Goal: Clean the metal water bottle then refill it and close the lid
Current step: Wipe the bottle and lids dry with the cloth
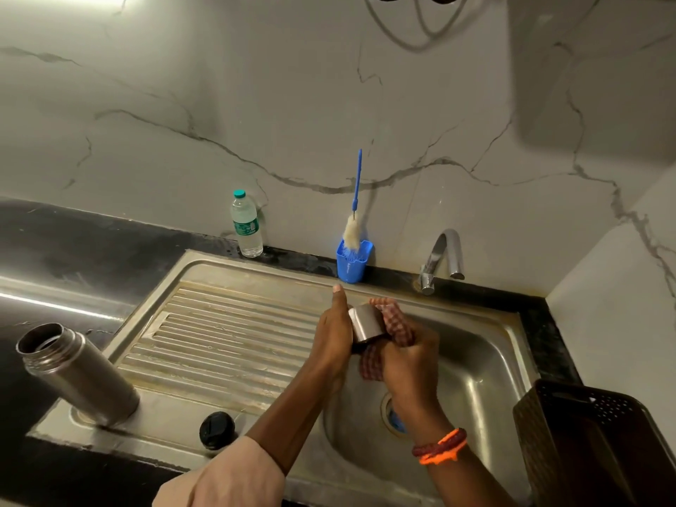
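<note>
Head view showed the left hand [334, 333] gripping a steel cap [367, 323], thumb raised, while the right hand [409, 354] clutched a checked cloth [389, 316] against it above the sink basin [486, 364]. Uncapped, the metal water bottle [78, 373] stood at the ribbed drainboard's [226, 334] near-left corner, beside a black lid [217, 430]; black counter [66, 247] and veined marble wall [292, 104] surrounded them.
</note>
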